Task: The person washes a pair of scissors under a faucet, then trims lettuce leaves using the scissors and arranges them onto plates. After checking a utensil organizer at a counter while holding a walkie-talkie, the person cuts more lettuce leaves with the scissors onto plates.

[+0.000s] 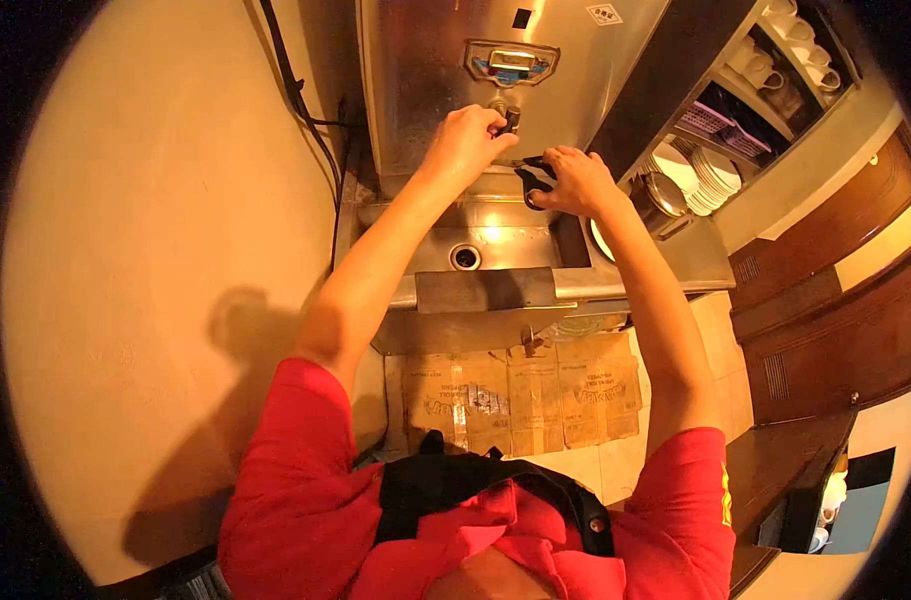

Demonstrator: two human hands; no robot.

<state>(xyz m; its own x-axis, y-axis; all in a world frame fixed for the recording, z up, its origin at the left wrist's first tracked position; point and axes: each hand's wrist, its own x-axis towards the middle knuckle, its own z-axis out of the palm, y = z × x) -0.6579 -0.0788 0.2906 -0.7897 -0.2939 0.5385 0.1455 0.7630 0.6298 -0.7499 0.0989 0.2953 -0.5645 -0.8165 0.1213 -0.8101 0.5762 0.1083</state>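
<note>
Against the front of a tall stainless-steel dispenser (pixel 426 60), my left hand (pixel 466 142) is closed, its fingers around a small tap with a black lever (pixel 514 119). To the right and slightly lower, my right hand (pixel 578 184) grips a black-handled tool (pixel 532 186). The tool looks like pliers or scissors; its tip points left toward the dispenser's base, and I cannot tell which kind it is. Above the tap sits a framed gauge or label (pixel 513 62). Beneath both hands lies a steel sink (pixel 436 245) with a round drain (pixel 466 257).
On the right, a steel pot (pixel 664 195) stands beside stacked white plates (pixel 716 180). Shelves above hold cups (pixel 756 65) and a purple basket (pixel 708 117). Flattened cardboard (pixel 536 400) covers the floor below the sink. A black cable (pixel 298 95) hangs along the left wall.
</note>
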